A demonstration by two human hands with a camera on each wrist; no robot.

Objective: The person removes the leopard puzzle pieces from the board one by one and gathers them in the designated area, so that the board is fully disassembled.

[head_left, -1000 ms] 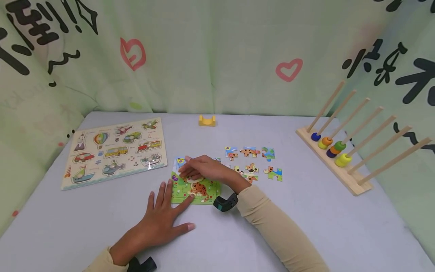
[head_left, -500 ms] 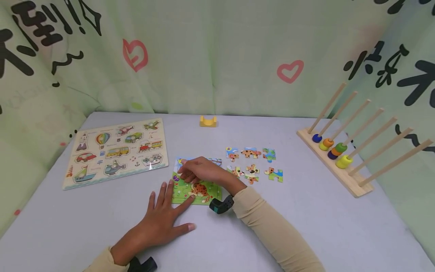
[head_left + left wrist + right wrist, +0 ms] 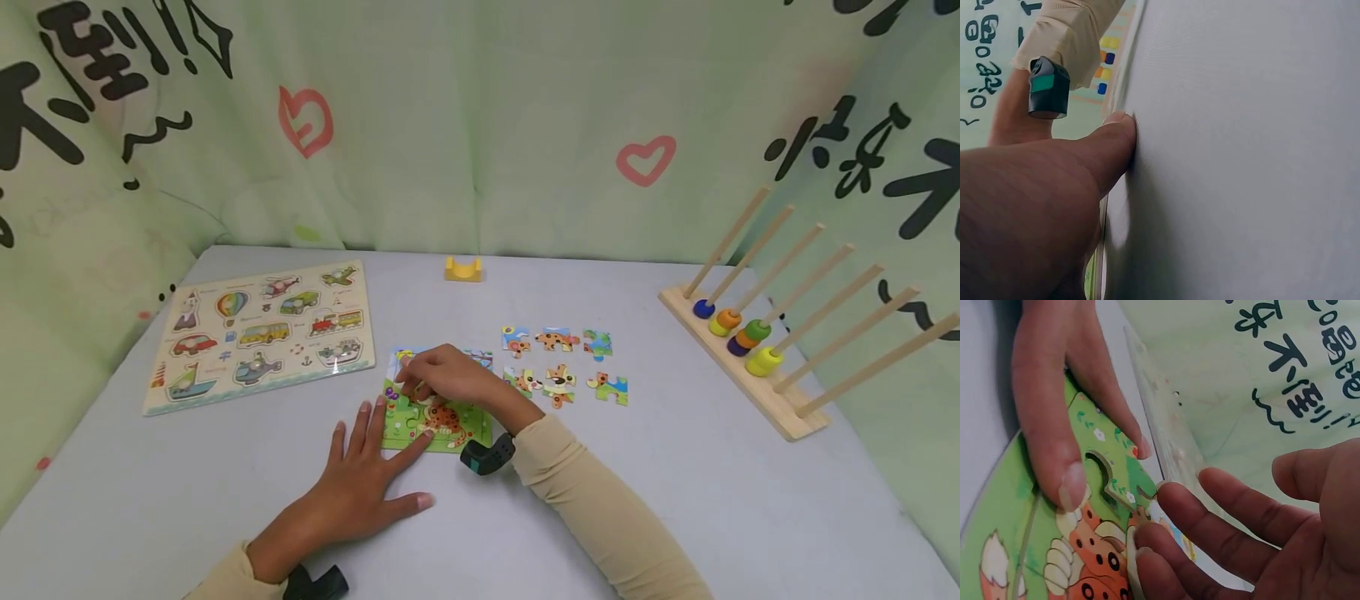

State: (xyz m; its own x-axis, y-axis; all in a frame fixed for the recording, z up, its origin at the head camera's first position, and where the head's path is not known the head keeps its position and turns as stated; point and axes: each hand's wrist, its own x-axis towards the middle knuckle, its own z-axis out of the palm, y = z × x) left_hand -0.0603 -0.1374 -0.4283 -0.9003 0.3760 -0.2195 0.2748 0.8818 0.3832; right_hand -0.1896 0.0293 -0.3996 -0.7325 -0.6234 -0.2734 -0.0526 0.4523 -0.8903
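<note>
A small green jigsaw puzzle (image 3: 467, 423) with a spotted cartoon animal lies in front of me on the table. My left hand (image 3: 347, 490) rests flat with spread fingers, its fingertips on the puzzle's near-left part. Over the upper part of the puzzle is my right hand (image 3: 457, 377), fingers loosely bent downward. In the right wrist view, the right hand's fingertips (image 3: 1147, 550) touch the raised edge of a puzzle piece (image 3: 1133, 565), with the thumb apart from it. A curved gap in the puzzle shows nearby. The left wrist view shows mostly the left thumb (image 3: 1119, 134) against the tabletop.
Several loose puzzle pieces (image 3: 557, 339) lie in two rows right of the puzzle. A wooden vehicle board (image 3: 258, 337) is at the left. At the right stands a pegged rack (image 3: 750, 367) with coloured beads. A yellow block (image 3: 463, 271) sits at the back edge.
My right hand's fingers have bent more and the hand has shifted slightly over the puzzle. The left hand stays in place. The head view has drifted a little.
</note>
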